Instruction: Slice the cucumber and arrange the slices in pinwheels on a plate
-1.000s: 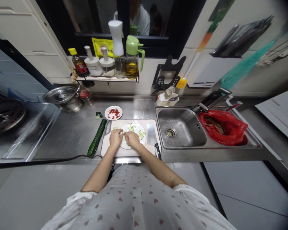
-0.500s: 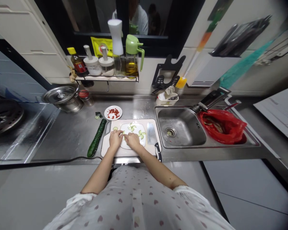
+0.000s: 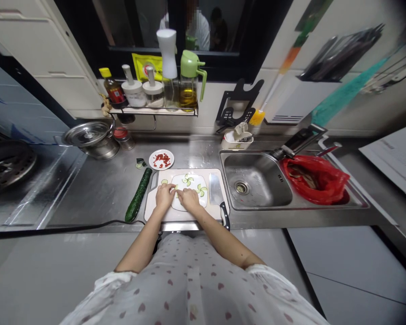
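My left hand (image 3: 165, 197) and my right hand (image 3: 189, 199) meet over the left side of a white plate (image 3: 190, 207), fingers closed around a small pale green cucumber slice (image 3: 176, 187), mostly hidden by the fingertips. Pinwheels of thin cucumber slices lie on the plate, one at the top (image 3: 188, 180) and one at the right (image 3: 201, 189). Under the plate is a light cutting board (image 3: 155, 212). A kitchen knife (image 3: 216, 189) rests on its right side, handle toward me. One loose cucumber slice (image 3: 164, 182) sits by my left hand.
Left of the board lies a dark green cucumber (image 3: 138, 196). Behind are a small dish (image 3: 151, 163) of chopped red pieces and some cucumber scraps (image 3: 140, 162). The sink (image 3: 257, 180) and a red plastic bag (image 3: 325, 192) are to the right; a lidded steel pot (image 3: 103, 146) stands back left.
The whole view has shifted slightly, so everything sits a little further right. My hands stay together at the plate's left side, with only small finger movement.
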The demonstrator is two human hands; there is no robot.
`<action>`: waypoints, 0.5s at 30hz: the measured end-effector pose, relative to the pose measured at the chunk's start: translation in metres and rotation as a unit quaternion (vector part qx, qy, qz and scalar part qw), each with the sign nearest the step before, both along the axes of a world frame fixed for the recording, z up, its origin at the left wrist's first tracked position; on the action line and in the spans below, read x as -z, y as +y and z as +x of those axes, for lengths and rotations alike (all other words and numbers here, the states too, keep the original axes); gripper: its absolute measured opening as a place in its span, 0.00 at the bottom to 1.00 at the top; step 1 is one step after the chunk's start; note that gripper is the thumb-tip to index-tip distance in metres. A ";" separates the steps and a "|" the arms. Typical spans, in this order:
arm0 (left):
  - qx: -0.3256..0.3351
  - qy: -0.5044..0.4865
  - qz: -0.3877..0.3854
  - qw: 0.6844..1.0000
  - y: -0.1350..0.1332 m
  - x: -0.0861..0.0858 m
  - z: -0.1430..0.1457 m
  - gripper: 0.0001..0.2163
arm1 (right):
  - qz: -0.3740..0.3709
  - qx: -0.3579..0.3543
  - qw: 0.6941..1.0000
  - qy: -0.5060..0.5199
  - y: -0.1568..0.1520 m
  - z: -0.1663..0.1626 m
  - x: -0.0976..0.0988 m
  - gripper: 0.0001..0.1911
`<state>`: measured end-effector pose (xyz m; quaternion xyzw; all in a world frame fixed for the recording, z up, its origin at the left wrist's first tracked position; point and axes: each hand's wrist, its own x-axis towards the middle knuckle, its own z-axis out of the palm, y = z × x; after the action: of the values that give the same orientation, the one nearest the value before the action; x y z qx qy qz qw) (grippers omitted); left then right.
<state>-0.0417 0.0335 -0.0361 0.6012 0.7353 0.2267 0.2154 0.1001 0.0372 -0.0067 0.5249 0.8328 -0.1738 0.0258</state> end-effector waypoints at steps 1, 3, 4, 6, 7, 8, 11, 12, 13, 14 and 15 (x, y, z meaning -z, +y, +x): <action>-0.008 -0.016 0.004 1.000 0.000 0.000 -0.001 0.12 | 0.004 0.002 1.000 0.002 0.000 0.001 0.000 0.20; -0.039 -0.049 0.013 0.998 -0.001 0.001 -0.004 0.13 | 0.012 0.010 1.000 0.006 -0.001 0.003 -0.001 0.20; -0.061 -0.061 0.015 0.996 -0.002 0.002 -0.006 0.14 | 0.015 0.015 1.000 0.006 -0.001 0.005 -0.001 0.20; -0.111 -0.070 0.014 0.991 -0.004 0.002 -0.008 0.15 | 0.016 0.021 1.000 -0.001 -0.002 0.007 -0.003 0.19; -0.135 -0.068 0.011 0.989 -0.004 0.002 -0.009 0.15 | 0.013 0.021 1.000 -0.006 -0.002 0.008 -0.004 0.19; -0.153 -0.063 0.008 0.986 -0.005 0.001 -0.009 0.15 | 0.010 0.019 1.000 -0.011 -0.003 0.008 -0.005 0.18; -0.181 -0.037 -0.005 0.983 -0.006 -0.004 -0.011 0.15 | 0.003 0.007 1.000 -0.022 -0.004 0.006 -0.007 0.18; -0.185 -0.026 -0.010 0.982 -0.006 -0.006 -0.012 0.16 | 0.000 0.006 1.000 -0.024 -0.005 0.005 -0.007 0.18; -0.187 -0.016 -0.016 0.982 -0.006 -0.009 -0.012 0.16 | 0.000 0.005 1.000 -0.025 -0.005 0.005 -0.007 0.19; -0.188 -0.008 -0.023 0.982 -0.006 -0.011 -0.013 0.16 | -0.001 0.005 1.000 -0.025 -0.005 0.004 -0.007 0.19; -0.188 -0.001 -0.030 0.982 -0.006 -0.013 -0.014 0.17 | -0.002 0.004 1.000 -0.025 -0.004 0.003 -0.006 0.19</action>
<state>-0.0557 0.0279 -0.0227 0.4452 0.8417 0.2414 0.1872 0.1033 0.0329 -0.0006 0.5322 0.8296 -0.1622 0.0474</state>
